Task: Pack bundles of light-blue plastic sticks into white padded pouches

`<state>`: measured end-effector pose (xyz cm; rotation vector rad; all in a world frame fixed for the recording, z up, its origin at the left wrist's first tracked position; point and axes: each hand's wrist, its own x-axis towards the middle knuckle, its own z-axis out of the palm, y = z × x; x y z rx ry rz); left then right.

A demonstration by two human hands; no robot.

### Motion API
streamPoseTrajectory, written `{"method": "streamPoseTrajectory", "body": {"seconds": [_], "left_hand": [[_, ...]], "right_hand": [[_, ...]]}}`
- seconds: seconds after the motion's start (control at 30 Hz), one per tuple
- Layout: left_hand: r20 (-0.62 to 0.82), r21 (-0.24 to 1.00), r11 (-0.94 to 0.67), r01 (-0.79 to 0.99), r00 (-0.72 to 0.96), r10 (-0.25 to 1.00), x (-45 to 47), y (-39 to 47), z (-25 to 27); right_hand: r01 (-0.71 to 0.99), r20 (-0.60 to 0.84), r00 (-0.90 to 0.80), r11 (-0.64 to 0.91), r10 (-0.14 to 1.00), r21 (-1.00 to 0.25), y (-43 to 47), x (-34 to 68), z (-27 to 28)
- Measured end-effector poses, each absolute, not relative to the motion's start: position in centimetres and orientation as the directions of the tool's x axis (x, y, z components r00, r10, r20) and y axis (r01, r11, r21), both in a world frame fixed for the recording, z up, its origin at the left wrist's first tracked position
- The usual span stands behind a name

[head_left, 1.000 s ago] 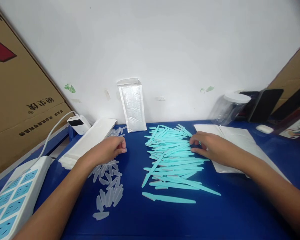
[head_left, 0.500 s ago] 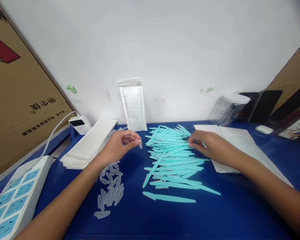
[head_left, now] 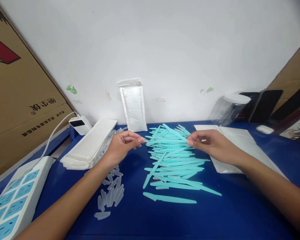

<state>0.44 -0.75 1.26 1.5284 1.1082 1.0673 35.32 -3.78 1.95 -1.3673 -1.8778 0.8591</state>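
Over the middle of a blue desk, two bare hands facing each other. Left hand: fingers pinched on one small clear cover, its free end pointing at the turquoise pile. Right hand: fingers and thumb closed, apparently on the right end of a turquoise razor; several overlap there, so exactly which one is hard to tell. The razor's far end lies near the cover; whether they touch is unclear.

Doing it well, as I judge it: lift the razor clear of its neighbours, hold it level, line up cover and razor end before any push, left fingertips kept behind the edge. Light pinch; the cover looks thin and slick.

Around: other razors heaped below and between the hands, the main obstacle, likely to snag. One lone razor nearest the wearer. Loose covers scattered beside the left forearm, some hidden. White pouches stacked at left; silver pouch propped against the wall. White packets partly behind the right forearm.
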Motion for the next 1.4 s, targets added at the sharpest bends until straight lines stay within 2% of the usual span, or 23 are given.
{"method": "streamPoseTrajectory", "body": {"seconds": [0.23, 0.47, 0.93, 1.23, 1.4], "left_hand": [[0.115, 0.986, -0.132, 0.097, 0.164, 0.980, 0.8, -0.9, 0.7], [0.174, 0.980, -0.182, 0.076, 0.098, 0.980, 0.8, -0.7, 0.6], [0.185, 0.976, -0.197, 0.088, 0.128, 0.974, 1.0, -0.8, 0.4], [0.210, 0.974, -0.211, 0.081, 0.029, 0.977, 0.7, -0.3, -0.2], [0.189, 0.978, -0.193, 0.082, 0.055, 0.981, 0.9, -0.5, -0.1]], "right_hand": [[0.518, 0.129, -0.222, 0.229, 0.967, -0.824, -4.1, 35.0, 2.2], [0.501, 0.150, -0.179, 0.221, 0.972, -0.836, -3.6, 35.7, 1.8], [0.479, 0.120, -0.171, 0.189, 0.978, -0.857, -3.8, 35.5, 2.1], [0.468, 0.142, -0.176, 0.210, 0.974, -0.859, -3.9, 35.5, 2.1], [0.464, 0.144, -0.176, 0.211, 0.974, -0.861, -4.1, 35.2, 2.2]]}}
